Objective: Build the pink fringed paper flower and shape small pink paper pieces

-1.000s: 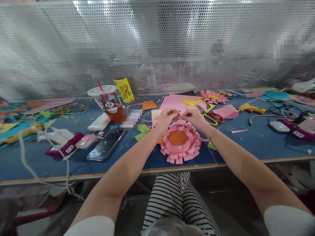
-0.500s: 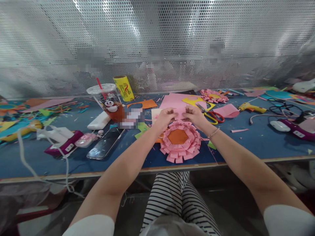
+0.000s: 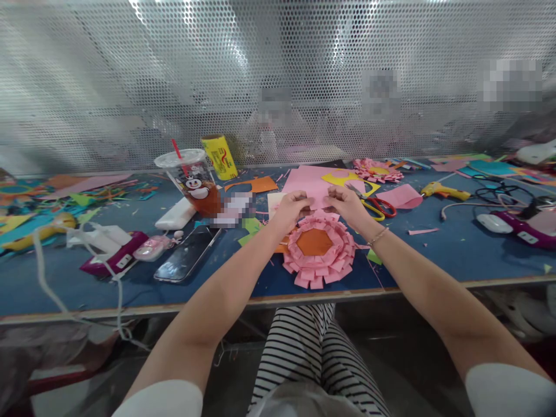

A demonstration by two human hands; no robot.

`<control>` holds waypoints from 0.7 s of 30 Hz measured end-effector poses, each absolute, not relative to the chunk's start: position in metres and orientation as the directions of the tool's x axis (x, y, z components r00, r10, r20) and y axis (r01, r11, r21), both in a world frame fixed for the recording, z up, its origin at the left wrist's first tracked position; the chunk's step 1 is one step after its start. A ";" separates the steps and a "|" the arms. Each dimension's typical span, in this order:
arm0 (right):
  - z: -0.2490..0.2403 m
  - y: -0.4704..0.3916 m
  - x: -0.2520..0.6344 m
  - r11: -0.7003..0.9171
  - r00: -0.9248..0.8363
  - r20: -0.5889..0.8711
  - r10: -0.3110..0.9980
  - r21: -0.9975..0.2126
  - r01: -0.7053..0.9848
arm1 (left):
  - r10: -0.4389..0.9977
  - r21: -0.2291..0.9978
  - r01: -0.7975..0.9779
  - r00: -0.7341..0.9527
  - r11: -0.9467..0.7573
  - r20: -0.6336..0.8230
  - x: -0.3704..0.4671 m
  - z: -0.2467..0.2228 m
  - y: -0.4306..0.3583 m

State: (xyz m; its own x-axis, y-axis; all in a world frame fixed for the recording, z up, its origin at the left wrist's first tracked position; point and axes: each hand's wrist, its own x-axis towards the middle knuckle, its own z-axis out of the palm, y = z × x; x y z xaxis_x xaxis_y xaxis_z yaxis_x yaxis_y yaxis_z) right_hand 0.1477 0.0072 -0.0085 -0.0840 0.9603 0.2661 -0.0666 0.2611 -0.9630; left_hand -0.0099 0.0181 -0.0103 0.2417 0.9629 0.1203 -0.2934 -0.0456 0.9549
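Note:
My left hand (image 3: 293, 208) and my right hand (image 3: 346, 205) face each other, thumbs and fingers pinched on the two ends of a small piece of pink paper (image 3: 319, 200). Just below them lies a paper flower (image 3: 322, 271) with layered pink petals and an orange centre (image 3: 313, 242). Beyond the hands is a larger pink sheet (image 3: 300, 176), which makes the small piece's outline hard to make out. Scissors (image 3: 377, 208) with red and yellow handles rest right of my right hand.
A cup of brown drink (image 3: 197, 188) stands at left behind a phone (image 3: 186, 255) and a purple power strip (image 3: 117, 258). Right are a yellow glue gun (image 3: 445, 190) and another purple strip (image 3: 527, 233). A second pink flower (image 3: 377, 169) lies at the back, before a perforated metal screen (image 3: 304, 69).
My hands stay almost in place on the pink paper, with the fingers slightly shifted and the paper between them tilted a little. The flower and the other things lie as before.

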 end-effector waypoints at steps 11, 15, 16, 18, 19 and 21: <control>-0.010 0.014 0.160 0.471 -0.067 0.466 0.882 -0.874 0.122 | 0.935 0.964 -0.151 0.250 -0.221 0.253 -0.012 -0.004 0.015; -0.005 0.009 0.164 0.597 -0.019 0.637 0.770 -0.711 0.372 | 0.893 0.921 -0.004 0.243 -0.390 0.379 -0.012 -0.003 0.015; -0.004 0.007 0.164 0.610 -0.008 0.666 0.746 -0.679 0.408 | 0.891 0.916 -0.001 0.230 -0.402 0.392 -0.012 -0.003 0.015; -0.002 0.003 0.163 0.645 0.002 0.716 0.698 -0.629 0.434 | 0.895 0.921 -0.040 0.223 -0.388 0.387 -0.010 -0.003 0.015; -0.001 0.001 0.162 0.660 0.000 0.734 0.679 -0.611 0.437 | 0.899 0.928 -0.088 0.230 -0.361 0.372 -0.010 -0.003 0.014; 0.000 -0.002 0.160 0.698 -0.020 0.767 0.642 -0.573 0.430 | 0.909 0.930 -0.237 0.245 -0.280 0.337 -0.007 -0.002 0.012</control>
